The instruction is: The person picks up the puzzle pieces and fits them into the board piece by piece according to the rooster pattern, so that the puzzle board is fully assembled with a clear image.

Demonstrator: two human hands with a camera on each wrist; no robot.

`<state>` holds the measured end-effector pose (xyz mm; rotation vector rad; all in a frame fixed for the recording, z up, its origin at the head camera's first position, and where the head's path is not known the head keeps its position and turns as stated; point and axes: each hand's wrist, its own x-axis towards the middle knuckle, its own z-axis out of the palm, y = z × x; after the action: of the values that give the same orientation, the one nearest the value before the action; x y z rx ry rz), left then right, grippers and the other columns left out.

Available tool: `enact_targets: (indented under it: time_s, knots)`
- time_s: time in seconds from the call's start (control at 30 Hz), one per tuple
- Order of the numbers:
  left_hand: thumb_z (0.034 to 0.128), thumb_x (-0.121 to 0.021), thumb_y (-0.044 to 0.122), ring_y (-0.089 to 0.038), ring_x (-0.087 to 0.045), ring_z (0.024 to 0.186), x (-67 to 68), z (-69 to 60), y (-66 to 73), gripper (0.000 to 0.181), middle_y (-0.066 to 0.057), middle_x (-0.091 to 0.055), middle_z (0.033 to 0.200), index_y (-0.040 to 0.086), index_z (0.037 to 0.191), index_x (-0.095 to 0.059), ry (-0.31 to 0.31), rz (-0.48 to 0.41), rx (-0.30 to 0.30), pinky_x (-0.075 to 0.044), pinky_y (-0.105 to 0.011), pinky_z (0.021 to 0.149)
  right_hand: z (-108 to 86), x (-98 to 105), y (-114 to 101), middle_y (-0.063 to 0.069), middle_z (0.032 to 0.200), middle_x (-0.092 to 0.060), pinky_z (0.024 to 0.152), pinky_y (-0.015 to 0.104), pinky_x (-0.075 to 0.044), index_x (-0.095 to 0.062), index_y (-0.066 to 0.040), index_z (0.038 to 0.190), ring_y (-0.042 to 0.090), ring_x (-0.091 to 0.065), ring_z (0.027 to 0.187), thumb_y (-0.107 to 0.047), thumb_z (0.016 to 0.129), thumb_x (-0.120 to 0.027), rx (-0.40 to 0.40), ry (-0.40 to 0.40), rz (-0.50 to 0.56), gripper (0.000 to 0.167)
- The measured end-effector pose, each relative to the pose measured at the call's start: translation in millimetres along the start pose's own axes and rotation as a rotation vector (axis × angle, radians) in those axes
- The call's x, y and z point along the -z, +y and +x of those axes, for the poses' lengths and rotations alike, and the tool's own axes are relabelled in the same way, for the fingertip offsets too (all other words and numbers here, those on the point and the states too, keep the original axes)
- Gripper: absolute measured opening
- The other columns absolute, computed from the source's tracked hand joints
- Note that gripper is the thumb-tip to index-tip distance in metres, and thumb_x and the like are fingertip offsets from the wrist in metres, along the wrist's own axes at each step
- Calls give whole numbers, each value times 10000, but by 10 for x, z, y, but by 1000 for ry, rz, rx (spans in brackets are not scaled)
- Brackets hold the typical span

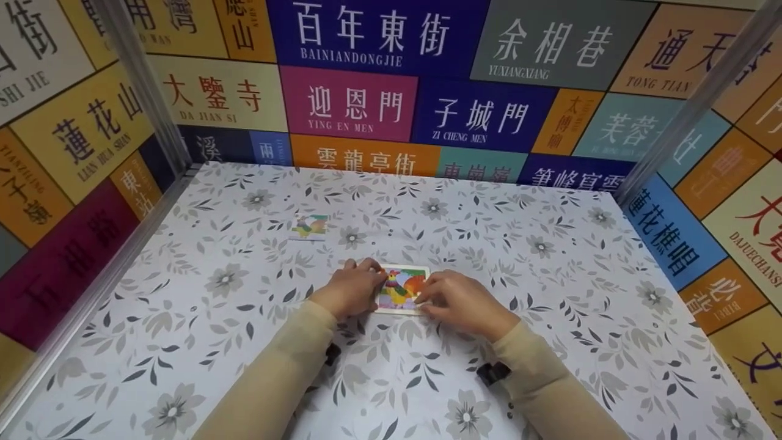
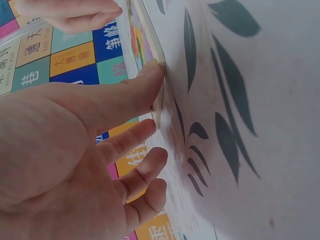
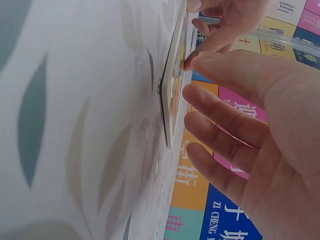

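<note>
A small rectangular picture board (image 1: 400, 290), with a colourful rooster and a pale border, lies flat on the table. My left hand (image 1: 353, 289) holds its left side, the thumb (image 2: 150, 75) against the edge at one corner and the index finger farther along. Over the right end hovers my right hand (image 1: 461, 300), its fingers loosely bent. In the right wrist view, nothing shows between the right thumb (image 3: 225, 67) and fingers, and they appear just off the board (image 3: 172, 90). Whether a right fingertip touches its surface is hard to tell.
A second small picture card (image 1: 310, 226), with a similar bird picture, lies farther back on the left. White floral covering spreads over the table (image 1: 391, 379). Colourful sign-covered panels (image 1: 354, 104) stand behind and at both sides, with clear upright strips (image 1: 153, 85) at the corners.
</note>
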<state>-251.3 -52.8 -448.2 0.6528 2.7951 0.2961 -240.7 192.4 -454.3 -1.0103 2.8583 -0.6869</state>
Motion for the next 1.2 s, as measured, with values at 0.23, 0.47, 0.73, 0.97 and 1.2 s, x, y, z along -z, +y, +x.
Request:
enact_targets:
  time_s: [0.23, 0.47, 0.73, 0.97, 1.2]
  knots:
    - [934, -766, 229, -377, -463, 1324, -18, 8, -5, 583, -73, -467, 1542, 171, 1481, -575, -12, 3, 2, -458, -516, 1078, -92, 23, 80, -94, 983, -715, 888, 379, -546, -833, -200, 969, 124, -650, 959, -234, 893, -798, -12, 3, -3, 90]
    - [944, -749, 216, -340, -431, 1367, -14, 9, -5, 630, -46, -435, 1574, 208, 1531, -521, -41, -60, 39, -427, -503, 1120, -206, 98, 184, -62, 994, -730, 895, 396, -550, -832, -173, 978, 156, -666, 967, -214, 902, -794, -2, 14, 9, 94]
    - [937, -751, 194, -360, -431, 1369, -7, -8, -6, 590, -63, -447, 1556, 185, 1495, -560, -32, -45, 31, -422, -522, 1121, -345, 157, 311, -39, 999, -743, 876, 395, -560, -824, -156, 986, 169, -685, 954, -171, 890, -795, -36, 45, 8, 101]
    - [933, -764, 200, -378, -441, 1345, 12, -1, 7, 568, -75, -462, 1544, 167, 1470, -582, -16, -8, 18, -430, -541, 1100, -451, 265, 401, -31, 1035, -737, 935, 451, -543, -823, -165, 1019, 211, -680, 1023, -166, 891, -771, -106, 42, -54, 138]
    - [940, -758, 216, -367, -430, 1351, 24, 8, 19, 590, -74, -457, 1546, 168, 1494, -562, -35, -7, 23, -411, -528, 1120, -583, 322, 514, -32, 1030, -731, 935, 444, -545, -821, -159, 1029, 206, -677, 1014, -195, 886, -805, -169, 41, -20, 148]
